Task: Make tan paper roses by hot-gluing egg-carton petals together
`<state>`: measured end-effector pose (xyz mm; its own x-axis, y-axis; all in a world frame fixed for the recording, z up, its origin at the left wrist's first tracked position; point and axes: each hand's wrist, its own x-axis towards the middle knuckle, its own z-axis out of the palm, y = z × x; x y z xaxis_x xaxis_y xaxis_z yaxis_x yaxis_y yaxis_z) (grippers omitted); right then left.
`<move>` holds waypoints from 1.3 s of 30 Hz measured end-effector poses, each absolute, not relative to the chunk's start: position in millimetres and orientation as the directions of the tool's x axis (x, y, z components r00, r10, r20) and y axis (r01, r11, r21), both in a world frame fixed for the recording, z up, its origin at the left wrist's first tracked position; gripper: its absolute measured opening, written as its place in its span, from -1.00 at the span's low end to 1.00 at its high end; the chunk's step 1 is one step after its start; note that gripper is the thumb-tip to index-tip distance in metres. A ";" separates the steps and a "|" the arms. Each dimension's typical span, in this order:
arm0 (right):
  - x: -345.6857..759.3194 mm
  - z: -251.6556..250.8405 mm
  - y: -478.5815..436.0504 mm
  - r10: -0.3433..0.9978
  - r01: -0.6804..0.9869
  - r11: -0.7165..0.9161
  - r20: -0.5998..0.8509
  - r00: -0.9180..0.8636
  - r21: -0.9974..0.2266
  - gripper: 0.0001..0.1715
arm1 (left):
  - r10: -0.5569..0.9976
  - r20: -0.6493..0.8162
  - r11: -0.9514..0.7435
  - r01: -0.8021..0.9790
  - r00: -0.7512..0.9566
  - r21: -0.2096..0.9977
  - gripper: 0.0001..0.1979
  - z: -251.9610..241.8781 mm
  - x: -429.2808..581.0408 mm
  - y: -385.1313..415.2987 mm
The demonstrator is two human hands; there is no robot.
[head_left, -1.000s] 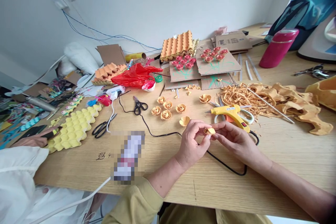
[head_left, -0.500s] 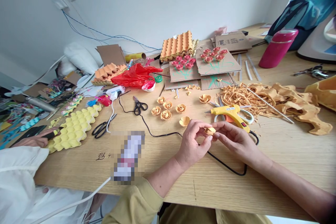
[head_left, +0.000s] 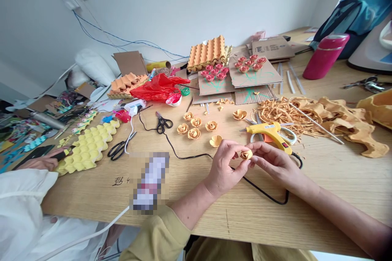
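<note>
A small orange-yellow paper-pulp flower [head_left: 246, 154], rolled like a rosebud, is pinched between both hands above the table. My left hand [head_left: 225, 168] grips its left side with thumb and fingers. On its other side, the fingertips of my right hand [head_left: 274, 165] close round it. Just beyond my left hand lies an open flower cup [head_left: 216, 141]. Several finished-looking orange flowers [head_left: 194, 133] sit farther left, and another flower [head_left: 239, 114] lies behind. A yellow hot glue gun [head_left: 269, 132] rests beyond my right hand, on top of white-handled scissors [head_left: 288, 135].
Black scissors [head_left: 163, 123] and a blurred-out phone [head_left: 150, 181] lie to the left. A co-worker's hand [head_left: 38, 161] is beside a yellow egg tray [head_left: 88, 149]. Orange scraps [head_left: 333, 118], a pink bottle [head_left: 326, 57] and cardboard with red flowers [head_left: 257, 73] stand behind.
The rosebud has turned in my fingertips, so its spiral top shows more toward me. Both hands stay almost in the same place.
</note>
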<state>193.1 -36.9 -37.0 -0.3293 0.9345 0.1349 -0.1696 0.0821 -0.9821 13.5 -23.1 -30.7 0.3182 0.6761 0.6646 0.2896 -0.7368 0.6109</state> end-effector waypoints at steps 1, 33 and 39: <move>193.5 -36.1 -37.2 0.935 -0.154 0.080 0.128 -0.332 -0.985 -0.80 | 0.674 0.668 -0.739 0.293 0.316 0.607 -0.80 -30.5 13.5 -23.3; 196.1 -36.9 -37.6 0.930 -0.218 -0.135 -0.048 -0.364 -0.966 -0.59 | 0.725 0.601 -0.688 0.309 0.336 0.657 -0.75 -29.7 13.0 -26.5; 195.1 -38.0 -36.2 0.926 -0.239 -0.143 -0.044 -0.375 -0.961 -0.61 | 0.727 0.591 -0.684 0.293 0.350 0.668 -0.71 -29.0 11.6 -26.6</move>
<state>195.1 -36.2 -38.0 -0.3750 0.9259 -0.0443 -0.2387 -0.1427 -0.9605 11.6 -26.6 -29.0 0.3496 0.7271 0.5908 0.2935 -0.6839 0.6680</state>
